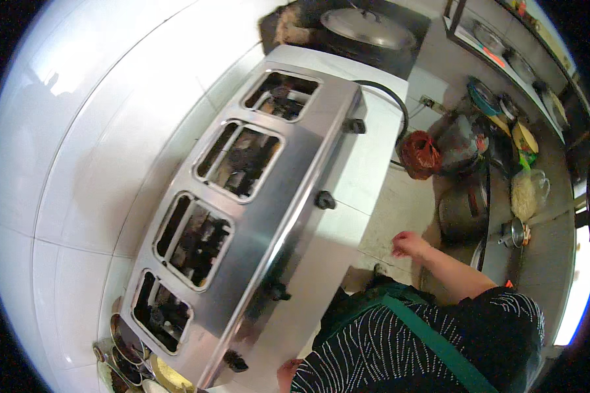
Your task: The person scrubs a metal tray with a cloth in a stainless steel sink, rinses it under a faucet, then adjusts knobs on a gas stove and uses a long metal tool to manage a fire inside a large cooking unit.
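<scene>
My right hand (405, 244) hangs over the floor to the right of the white tiled counter, its fingers seeming loosely curled. It is blurred, and no object shows in it. Only a patch of bare skin of my left arm shows beside the patterned sleeve at the bottom edge; the left hand is out of view. Before me, a stainless-steel gas stove (275, 172) stands on the counter. Its top has several rectangular openings with dark, soiled burner parts inside and no pot supports over them. Black knobs (325, 200) line its front side.
A lidded metal pot (368, 29) stands beyond the stove's far end. Bowls of food (169, 376) sit at its near end. A black hose (398, 100) curves off the counter. A red plastic bag (421, 154), a large pot (462, 209) and a laden side counter (545, 250) are at right.
</scene>
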